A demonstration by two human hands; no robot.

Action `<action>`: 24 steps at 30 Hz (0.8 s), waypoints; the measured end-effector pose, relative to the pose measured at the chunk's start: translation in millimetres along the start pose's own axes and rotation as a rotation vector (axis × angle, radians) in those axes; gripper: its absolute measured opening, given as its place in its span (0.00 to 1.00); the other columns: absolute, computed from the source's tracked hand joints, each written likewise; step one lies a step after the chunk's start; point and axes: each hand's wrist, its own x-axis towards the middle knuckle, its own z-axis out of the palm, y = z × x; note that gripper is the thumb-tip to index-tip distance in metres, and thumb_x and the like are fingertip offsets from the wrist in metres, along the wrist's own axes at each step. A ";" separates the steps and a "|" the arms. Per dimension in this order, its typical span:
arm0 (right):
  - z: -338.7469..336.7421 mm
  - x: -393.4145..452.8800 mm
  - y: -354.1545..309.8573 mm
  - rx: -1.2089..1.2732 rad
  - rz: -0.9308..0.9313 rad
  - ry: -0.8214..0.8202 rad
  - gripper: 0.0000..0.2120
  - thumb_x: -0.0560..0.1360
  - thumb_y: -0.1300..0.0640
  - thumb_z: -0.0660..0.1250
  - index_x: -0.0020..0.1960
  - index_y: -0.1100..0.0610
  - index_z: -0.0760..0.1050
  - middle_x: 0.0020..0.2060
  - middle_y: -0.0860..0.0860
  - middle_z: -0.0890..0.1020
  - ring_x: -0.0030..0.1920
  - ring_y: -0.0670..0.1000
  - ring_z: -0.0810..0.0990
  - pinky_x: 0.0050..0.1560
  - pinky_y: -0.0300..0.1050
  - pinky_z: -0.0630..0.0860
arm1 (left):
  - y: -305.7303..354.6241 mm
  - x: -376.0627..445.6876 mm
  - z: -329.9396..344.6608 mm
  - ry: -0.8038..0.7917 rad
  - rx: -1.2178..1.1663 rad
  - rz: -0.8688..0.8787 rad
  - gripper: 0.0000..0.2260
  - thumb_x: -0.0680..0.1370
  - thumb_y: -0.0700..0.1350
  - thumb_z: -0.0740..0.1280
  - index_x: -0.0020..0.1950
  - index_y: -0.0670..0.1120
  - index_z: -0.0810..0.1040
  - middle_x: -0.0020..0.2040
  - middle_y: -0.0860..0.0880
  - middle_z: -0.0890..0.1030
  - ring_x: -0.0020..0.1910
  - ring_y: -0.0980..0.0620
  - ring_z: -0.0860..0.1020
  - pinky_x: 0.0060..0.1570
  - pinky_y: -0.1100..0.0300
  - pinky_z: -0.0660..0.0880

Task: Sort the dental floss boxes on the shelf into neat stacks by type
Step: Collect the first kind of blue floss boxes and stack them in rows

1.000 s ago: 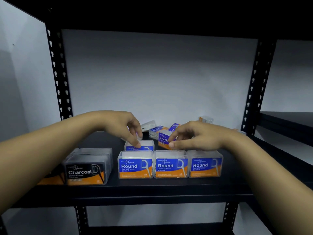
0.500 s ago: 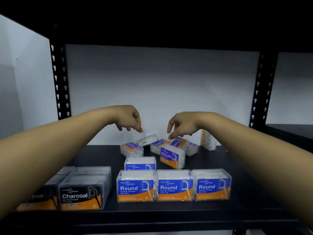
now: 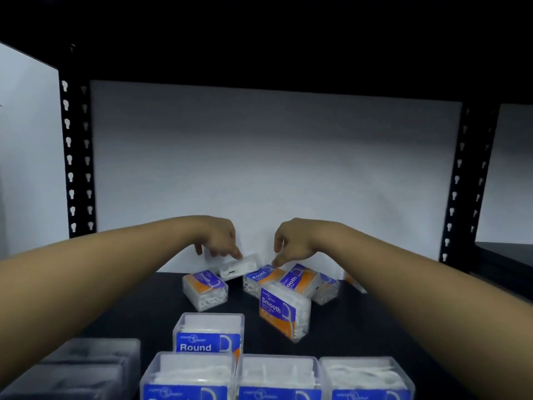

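Head view: black shelf (image 3: 150,301), white wall (image 3: 274,174) behind; left hand (image 3: 220,239), right hand (image 3: 291,243) loosely curled, empty.

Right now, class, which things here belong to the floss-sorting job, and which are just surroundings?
Belongs to the job:
- loose Smooth boxes at the back
- loose Round box
- clear unlabelled-side box
- neat Round row
- dark boxes
- left hand, right hand
- shelf

Just surroundings:
- black uprights
- white wall

Bare shelf (image 3: 138,307) left of centre — open reach. Rear blocked by scattered floss boxes (image 3: 284,311); Round boxes (image 3: 207,333) crowd the front.
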 end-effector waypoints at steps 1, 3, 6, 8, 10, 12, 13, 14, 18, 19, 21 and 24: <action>2.3 4.5 1.7 -0.016 -0.003 -0.004 0.27 0.74 0.38 0.72 0.66 0.54 0.80 0.62 0.51 0.83 0.59 0.53 0.81 0.62 0.52 0.79 | 1.3 4.4 3.2 -0.018 -0.005 -0.019 0.20 0.77 0.58 0.70 0.58 0.44 0.81 0.45 0.52 0.81 0.44 0.52 0.80 0.50 0.51 0.80; 6.7 13.3 5.2 -0.032 -0.010 -0.016 0.29 0.73 0.35 0.72 0.64 0.55 0.81 0.60 0.52 0.84 0.58 0.54 0.82 0.61 0.52 0.80 | 2.4 11.9 6.8 -0.055 -0.035 -0.047 0.22 0.76 0.62 0.69 0.57 0.44 0.81 0.47 0.53 0.82 0.47 0.52 0.81 0.52 0.51 0.81; 13.3 23.1 6.3 -0.038 -0.027 -0.053 0.31 0.71 0.31 0.71 0.58 0.57 0.83 0.54 0.52 0.86 0.53 0.53 0.84 0.56 0.50 0.81 | 3.2 20.5 7.6 -0.080 -0.072 -0.082 0.26 0.71 0.69 0.69 0.52 0.47 0.81 0.50 0.53 0.83 0.54 0.49 0.82 0.55 0.50 0.81; 18.0 28.8 4.4 -0.051 -0.026 -0.068 0.31 0.70 0.29 0.71 0.52 0.57 0.83 0.48 0.53 0.86 0.49 0.53 0.85 0.53 0.50 0.81 | 5.5 24.5 10.8 -0.070 -0.088 -0.134 0.30 0.68 0.73 0.68 0.51 0.47 0.81 0.51 0.51 0.84 0.53 0.48 0.83 0.54 0.50 0.81; 22.9 35.6 1.7 -0.076 -0.026 -0.050 0.29 0.68 0.27 0.70 0.43 0.55 0.80 0.41 0.52 0.84 0.45 0.54 0.85 0.53 0.51 0.82 | 11.0 27.8 16.4 -0.045 -0.087 -0.186 0.35 0.67 0.76 0.66 0.52 0.45 0.81 0.50 0.49 0.85 0.51 0.47 0.84 0.54 0.51 0.80; 25.2 41.6 0.1 -0.071 -0.029 -0.050 0.30 0.66 0.26 0.71 0.40 0.54 0.78 0.39 0.51 0.84 0.44 0.54 0.85 0.52 0.51 0.82 | 16.5 29.9 20.8 -0.023 -0.073 -0.215 0.35 0.68 0.76 0.65 0.51 0.44 0.79 0.50 0.48 0.86 0.51 0.47 0.84 0.54 0.51 0.79; 25.3 43.8 0.4 -0.054 -0.032 -0.060 0.30 0.66 0.27 0.72 0.41 0.55 0.80 0.39 0.51 0.84 0.44 0.54 0.85 0.51 0.50 0.82 | 17.9 30.9 21.8 -0.018 -0.072 -0.225 0.34 0.68 0.75 0.66 0.50 0.44 0.79 0.50 0.47 0.86 0.51 0.47 0.84 0.54 0.51 0.79; 24.8 45.9 0.9 -0.038 -0.035 -0.072 0.30 0.66 0.27 0.72 0.43 0.56 0.81 0.39 0.51 0.84 0.43 0.53 0.84 0.48 0.48 0.81 | 18.0 31.8 21.5 -0.018 -0.080 -0.236 0.32 0.67 0.73 0.68 0.48 0.44 0.78 0.49 0.47 0.86 0.50 0.47 0.85 0.55 0.51 0.79; 24.7 46.9 1.9 -0.012 -0.044 -0.090 0.31 0.68 0.29 0.73 0.48 0.58 0.82 0.40 0.52 0.84 0.39 0.51 0.82 0.38 0.44 0.76 | 10.7 27.1 16.4 -0.044 -0.118 -0.247 0.30 0.65 0.67 0.75 0.52 0.44 0.81 0.49 0.47 0.87 0.48 0.48 0.86 0.54 0.52 0.80; 25.1 47.2 2.4 -0.006 -0.045 -0.097 0.31 0.68 0.30 0.73 0.51 0.59 0.83 0.44 0.53 0.85 0.42 0.52 0.83 0.38 0.44 0.76 | 8.6 24.5 15.9 -0.052 -0.111 -0.235 0.30 0.65 0.65 0.77 0.54 0.44 0.81 0.49 0.48 0.87 0.49 0.48 0.86 0.54 0.53 0.80; 24.9 47.3 3.6 0.007 -0.052 -0.111 0.32 0.69 0.32 0.74 0.57 0.59 0.83 0.51 0.54 0.87 0.50 0.53 0.85 0.38 0.43 0.76 | 4.7 18.7 16.8 -0.062 -0.099 -0.199 0.27 0.65 0.60 0.79 0.55 0.45 0.81 0.48 0.49 0.86 0.51 0.49 0.85 0.53 0.53 0.79; 22.5 48.3 5.4 0.023 -0.056 -0.130 0.31 0.70 0.33 0.75 0.59 0.58 0.84 0.54 0.53 0.87 0.53 0.53 0.86 0.35 0.42 0.75 | -2.6 14.0 17.5 -0.049 -0.096 -0.152 0.28 0.63 0.56 0.82 0.57 0.47 0.80 0.51 0.49 0.84 0.49 0.51 0.84 0.52 0.54 0.81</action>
